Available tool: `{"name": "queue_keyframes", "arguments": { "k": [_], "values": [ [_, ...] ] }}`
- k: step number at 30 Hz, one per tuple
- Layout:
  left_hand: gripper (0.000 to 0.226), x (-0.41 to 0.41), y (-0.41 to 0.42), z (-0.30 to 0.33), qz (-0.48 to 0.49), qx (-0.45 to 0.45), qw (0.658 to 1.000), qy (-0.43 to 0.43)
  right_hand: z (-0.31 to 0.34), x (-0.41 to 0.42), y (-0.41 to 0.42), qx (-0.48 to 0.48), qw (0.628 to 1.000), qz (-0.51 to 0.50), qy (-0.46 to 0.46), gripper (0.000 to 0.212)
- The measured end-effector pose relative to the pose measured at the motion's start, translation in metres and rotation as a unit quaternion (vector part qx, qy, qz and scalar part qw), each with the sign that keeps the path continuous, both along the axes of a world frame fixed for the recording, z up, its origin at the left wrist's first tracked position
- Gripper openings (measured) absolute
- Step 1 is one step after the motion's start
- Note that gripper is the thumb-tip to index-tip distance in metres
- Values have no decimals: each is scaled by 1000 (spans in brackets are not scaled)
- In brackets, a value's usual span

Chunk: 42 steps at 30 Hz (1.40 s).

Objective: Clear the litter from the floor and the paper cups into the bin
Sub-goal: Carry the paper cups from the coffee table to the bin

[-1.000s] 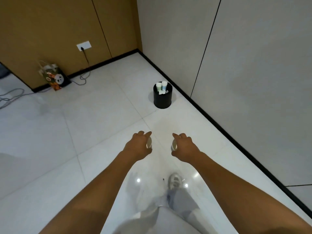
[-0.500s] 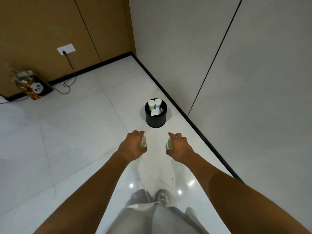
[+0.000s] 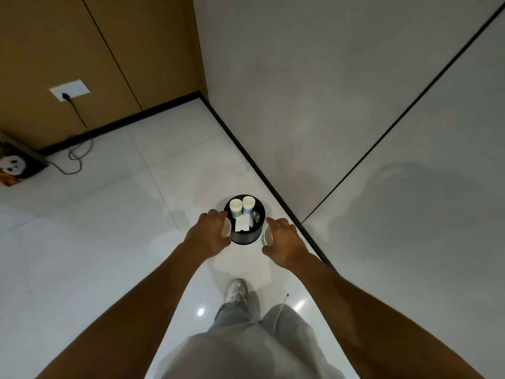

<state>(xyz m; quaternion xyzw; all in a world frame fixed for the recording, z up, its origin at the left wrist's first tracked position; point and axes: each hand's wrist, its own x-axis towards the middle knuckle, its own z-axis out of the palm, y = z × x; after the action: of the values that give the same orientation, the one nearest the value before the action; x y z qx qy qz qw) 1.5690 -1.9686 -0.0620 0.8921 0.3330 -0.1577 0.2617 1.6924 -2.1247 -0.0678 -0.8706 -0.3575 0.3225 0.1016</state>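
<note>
Glossy white tiled floor (image 3: 114, 242), matt black bin (image 3: 244, 237), paper cups (image 3: 236, 207), matt grey wall (image 3: 328, 91)

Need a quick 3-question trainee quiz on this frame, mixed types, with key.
1. True or false: the bin is empty.
2. What does each hand hold? A) a paper cup B) a cable C) nothing
3. Fill in: the bin stands on the floor close to the ____ wall.

Key:
1. False: two cups and white paper are inside.
2. A: the left hand has a grip on one cup, the right hand on another.
3. Grey.
</note>
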Motion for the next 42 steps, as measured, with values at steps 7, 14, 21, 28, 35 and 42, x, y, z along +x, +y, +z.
{"name": "queue_keyframes", "arguments": {
  "k": [7,14,21,28,35,42],
  "values": [
    [67,76,65,-17,35,9,999,-10,-8,79,67,-4,1000,3,16,73],
    [63,142,110,-69,114,-12,993,2,-56,167,137,-23,998,60,22,67],
    [68,196,149,-141,183,-39,982,23,-135,224,195,-36,994,84,54,62],
    [69,224,178,-252,199,-49,979,22,-249,249,234,-45,995,80,40,61],
    [71,237,185,-367,189,-52,980,30,-363,255,250,-52,991,110,58,67],
    [73,239,187,-462,153,-40,984,78,-455,244,262,-83,984,137,74,70]
  ]
}}
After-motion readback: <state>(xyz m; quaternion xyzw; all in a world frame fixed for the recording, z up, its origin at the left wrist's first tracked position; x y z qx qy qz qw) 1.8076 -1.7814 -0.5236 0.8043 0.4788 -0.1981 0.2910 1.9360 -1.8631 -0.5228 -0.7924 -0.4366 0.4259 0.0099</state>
